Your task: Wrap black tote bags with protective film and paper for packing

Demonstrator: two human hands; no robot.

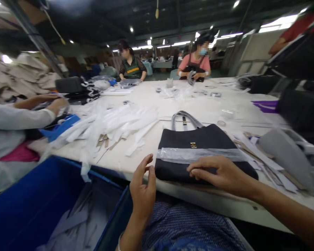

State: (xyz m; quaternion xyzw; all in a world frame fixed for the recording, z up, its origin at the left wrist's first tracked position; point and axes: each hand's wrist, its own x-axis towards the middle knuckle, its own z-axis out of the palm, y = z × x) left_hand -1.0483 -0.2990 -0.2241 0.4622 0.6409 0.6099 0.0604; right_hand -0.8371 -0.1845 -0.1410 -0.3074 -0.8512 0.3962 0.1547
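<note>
A black handbag [199, 143] with grey handles and a small gold clasp lies flat on the white table [214, 104] in front of me. A strip of clear plastic film [199, 154] crosses its front. My right hand [219, 173] rests on the bag's lower front, fingers stretched flat and pointing left, just under the film. My left hand [143, 186] hovers at the table's near edge beside the bag's left corner, fingers upright and apart, holding nothing.
A pile of white paper strips [115, 125] lies left of the bag. A blue bin [42, 205] with scraps stands below the table edge. A grey bag [293, 157] sits at right. A co-worker's arm [23, 116] reaches in from the left; two people work across the table.
</note>
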